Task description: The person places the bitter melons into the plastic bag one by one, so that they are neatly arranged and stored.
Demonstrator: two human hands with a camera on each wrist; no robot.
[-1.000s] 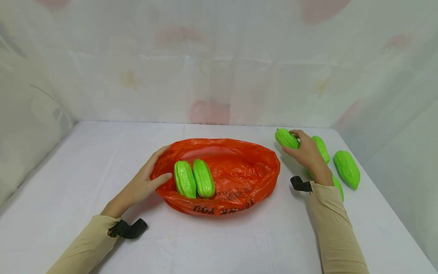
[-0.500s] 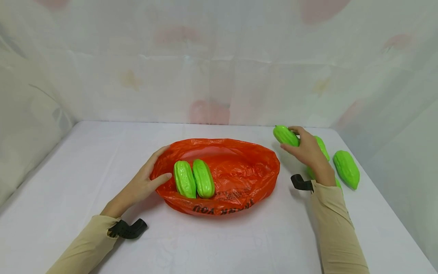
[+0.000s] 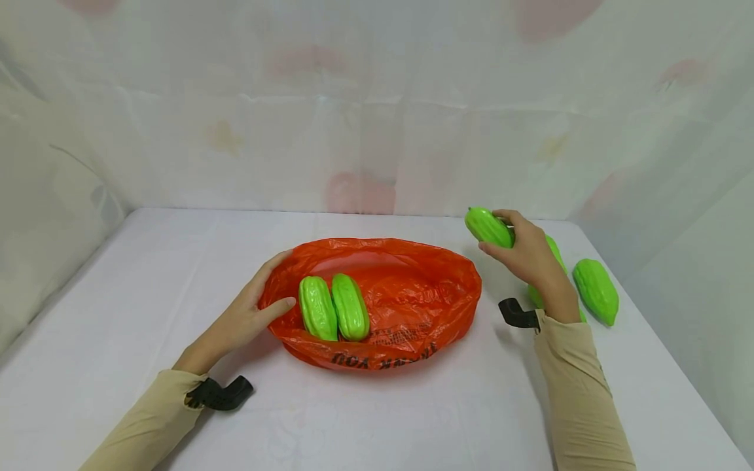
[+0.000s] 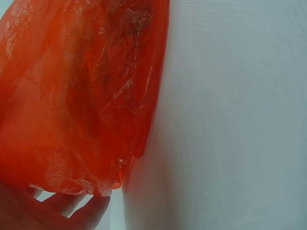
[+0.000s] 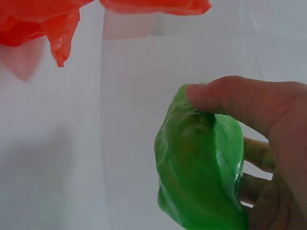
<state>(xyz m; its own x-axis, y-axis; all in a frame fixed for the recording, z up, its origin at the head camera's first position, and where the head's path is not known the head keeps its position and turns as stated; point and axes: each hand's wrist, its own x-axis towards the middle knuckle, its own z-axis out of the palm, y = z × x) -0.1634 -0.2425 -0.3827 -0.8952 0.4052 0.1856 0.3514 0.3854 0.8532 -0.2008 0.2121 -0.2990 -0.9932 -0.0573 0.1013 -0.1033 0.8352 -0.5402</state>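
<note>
In the head view a red plastic bag (image 3: 406, 284) lies mouth up and spread wide, two bright green bitter melons (image 3: 318, 307) side by side in its left part. My left hand (image 3: 247, 314) holds the bag's left rim, thumb over the inside and fingers along the outer side. The left wrist view shows those fingers (image 4: 93, 211) against the red plastic. At the back right, my right hand (image 3: 526, 252) grips another bitter melon (image 3: 487, 227) above the table. In the right wrist view the thumb presses the top of this bitter melon (image 5: 196, 163); fingers lie behind it.
On the table's right side lies a bitter melon (image 3: 596, 291); others are partly hidden behind my right hand and wrist. White cloth (image 3: 365, 418) covers the table. A pale patterned curtain (image 3: 412, 150) hangs along the back and sides.
My right hand has lifted its bitter melon upward and slightly left, away from the others. The left hand, the bag and the two bitter melons inside stay where they were.
</note>
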